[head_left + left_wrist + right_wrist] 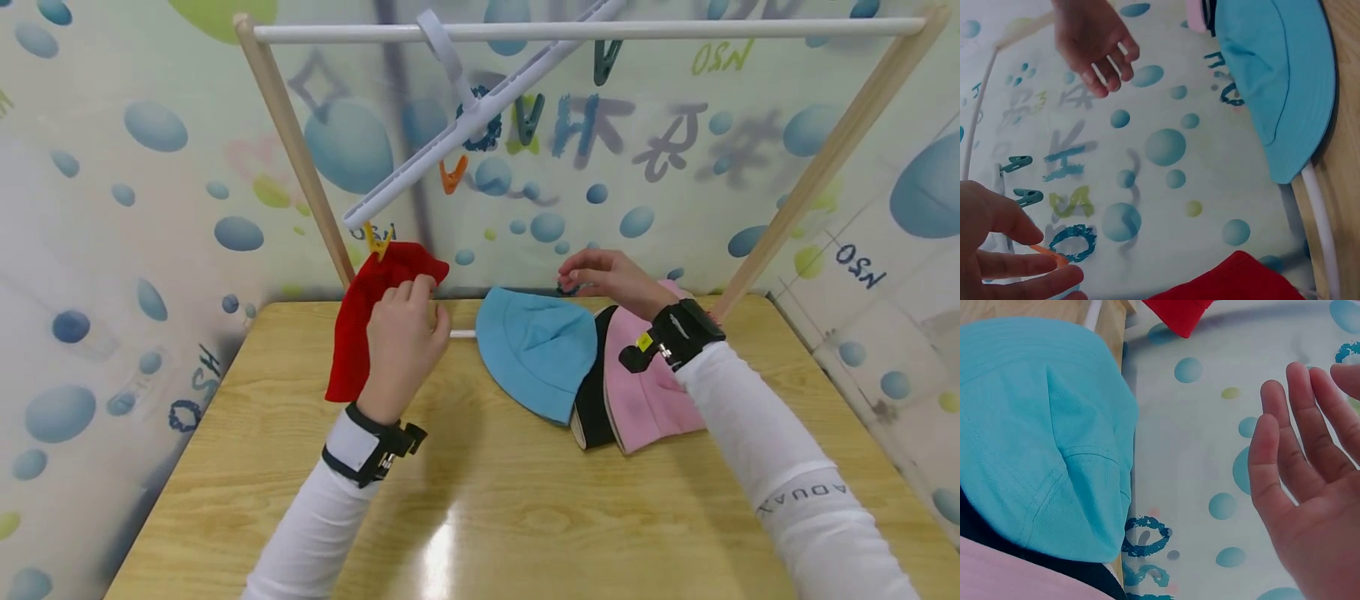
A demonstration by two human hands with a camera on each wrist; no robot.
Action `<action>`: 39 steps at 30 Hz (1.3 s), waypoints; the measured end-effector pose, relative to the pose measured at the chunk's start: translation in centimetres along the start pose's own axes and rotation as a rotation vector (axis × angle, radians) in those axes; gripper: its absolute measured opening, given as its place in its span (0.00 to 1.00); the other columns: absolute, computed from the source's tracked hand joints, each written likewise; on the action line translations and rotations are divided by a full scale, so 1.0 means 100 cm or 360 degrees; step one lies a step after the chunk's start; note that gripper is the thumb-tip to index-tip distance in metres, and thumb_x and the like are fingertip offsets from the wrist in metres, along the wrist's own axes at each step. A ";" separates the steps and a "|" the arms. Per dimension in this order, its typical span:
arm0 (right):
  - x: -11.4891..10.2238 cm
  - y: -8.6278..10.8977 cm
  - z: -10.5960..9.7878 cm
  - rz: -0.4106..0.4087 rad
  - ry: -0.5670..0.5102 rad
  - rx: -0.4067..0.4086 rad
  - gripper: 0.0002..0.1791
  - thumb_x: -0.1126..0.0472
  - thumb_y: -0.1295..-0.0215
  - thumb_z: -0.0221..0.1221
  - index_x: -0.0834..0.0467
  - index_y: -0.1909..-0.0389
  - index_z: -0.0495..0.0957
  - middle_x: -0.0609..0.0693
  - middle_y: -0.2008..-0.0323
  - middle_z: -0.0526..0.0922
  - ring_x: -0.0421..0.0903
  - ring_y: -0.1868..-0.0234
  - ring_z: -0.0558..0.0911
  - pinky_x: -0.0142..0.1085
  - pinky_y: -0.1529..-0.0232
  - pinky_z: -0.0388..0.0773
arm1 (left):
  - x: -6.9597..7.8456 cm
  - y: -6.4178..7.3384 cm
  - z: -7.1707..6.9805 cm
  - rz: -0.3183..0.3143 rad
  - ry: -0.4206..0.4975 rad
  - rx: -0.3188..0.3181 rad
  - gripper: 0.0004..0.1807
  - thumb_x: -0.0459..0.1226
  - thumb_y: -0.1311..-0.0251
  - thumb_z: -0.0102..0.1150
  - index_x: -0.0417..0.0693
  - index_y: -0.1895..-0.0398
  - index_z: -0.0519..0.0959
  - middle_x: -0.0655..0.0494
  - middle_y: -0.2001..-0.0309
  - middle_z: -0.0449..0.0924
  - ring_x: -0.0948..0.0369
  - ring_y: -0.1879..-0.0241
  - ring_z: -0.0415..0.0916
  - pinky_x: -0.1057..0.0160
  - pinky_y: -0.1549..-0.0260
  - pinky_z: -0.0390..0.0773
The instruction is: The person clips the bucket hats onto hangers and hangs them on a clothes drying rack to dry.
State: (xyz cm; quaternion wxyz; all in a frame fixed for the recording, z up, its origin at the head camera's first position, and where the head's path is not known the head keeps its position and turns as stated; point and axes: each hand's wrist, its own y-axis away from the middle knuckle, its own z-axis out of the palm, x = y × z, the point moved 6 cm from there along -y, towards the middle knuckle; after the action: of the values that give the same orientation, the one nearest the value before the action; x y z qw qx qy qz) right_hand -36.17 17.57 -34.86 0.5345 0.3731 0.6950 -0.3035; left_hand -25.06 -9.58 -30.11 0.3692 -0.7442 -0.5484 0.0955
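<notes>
A red bucket hat (351,337) hangs by a yellow clip (377,243) from the low left end of a white hanger (480,112), which is steeply tilted. My left hand (405,346) overlaps the hat in the head view; in the left wrist view its relaxed fingers (1029,284) hold nothing. Above the blue bucket hat (536,350), my right hand (615,279) is raised with nothing in it. Its fingers (1307,437) are spread and slightly bent in the right wrist view. The blue hat lies on the table, overlapping a black hat (597,400) and a pink hat (652,392).
A rack with a white top rod (712,29) and wooden legs (832,158) stands at the back of the wooden table (525,517). An orange clip (452,177) and two dark green clips (529,121) hang along the hanger. A patterned wall is close behind.
</notes>
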 end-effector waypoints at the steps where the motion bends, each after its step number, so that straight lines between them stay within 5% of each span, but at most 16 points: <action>1: 0.000 0.000 0.000 0.0002 0.0004 0.0002 0.19 0.61 0.27 0.50 0.71 0.44 0.68 0.63 0.50 0.76 0.48 0.50 0.76 0.46 0.41 0.69 | 0.002 0.001 0.005 0.0007 -0.0007 -0.0015 0.11 0.33 0.42 0.59 0.35 0.58 0.76 0.44 0.72 0.77 0.50 0.73 0.71 0.55 0.72 0.76; 7: 0.004 0.002 -0.004 0.0029 0.0003 0.0044 0.18 0.61 0.27 0.51 0.69 0.45 0.70 0.64 0.50 0.76 0.50 0.50 0.77 0.37 0.47 0.73 | 0.014 0.009 0.034 0.0052 -0.0003 -0.0064 0.09 0.33 0.43 0.59 0.37 0.61 0.75 0.46 0.74 0.76 0.52 0.75 0.70 0.57 0.76 0.74; 14: 0.007 0.004 -0.003 0.0018 0.0001 0.0023 0.19 0.61 0.27 0.50 0.71 0.44 0.68 0.66 0.48 0.75 0.49 0.49 0.77 0.47 0.42 0.69 | 0.026 0.018 0.065 0.0116 -0.0074 -0.0082 0.06 0.33 0.44 0.59 0.38 0.66 0.76 0.49 0.78 0.75 0.52 0.78 0.72 0.58 0.80 0.71; 28: 0.005 0.008 -0.011 -0.0011 0.0013 0.0034 0.18 0.62 0.27 0.50 0.72 0.45 0.69 0.60 0.52 0.78 0.59 0.46 0.74 0.44 0.45 0.72 | 0.050 0.023 0.107 0.0100 -0.0055 -0.0337 0.06 0.35 0.43 0.61 0.41 0.69 0.75 0.49 0.76 0.75 0.53 0.76 0.75 0.57 0.78 0.74; 33: 0.006 0.008 -0.014 0.0005 0.0012 0.0033 0.19 0.62 0.27 0.51 0.72 0.44 0.69 0.56 0.53 0.79 0.56 0.47 0.76 0.42 0.46 0.73 | 0.062 0.025 0.120 0.0141 0.0009 -0.0358 0.06 0.34 0.45 0.62 0.42 0.71 0.74 0.51 0.78 0.73 0.55 0.80 0.71 0.61 0.83 0.70; 39: 0.008 0.009 -0.019 0.0010 0.0062 0.0039 0.19 0.62 0.27 0.51 0.72 0.44 0.68 0.64 0.49 0.76 0.52 0.49 0.78 0.43 0.46 0.74 | 0.075 0.028 0.134 0.0163 0.0066 -0.0411 0.06 0.35 0.45 0.62 0.43 0.71 0.75 0.53 0.79 0.72 0.56 0.81 0.71 0.61 0.83 0.69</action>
State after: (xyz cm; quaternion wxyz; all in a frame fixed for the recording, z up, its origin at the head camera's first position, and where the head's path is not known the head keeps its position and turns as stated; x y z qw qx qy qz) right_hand -36.56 19.76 -35.16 0.5173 0.3876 0.7003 -0.3030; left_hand -27.43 2.70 -39.42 0.2761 -0.8144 -0.5097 0.0273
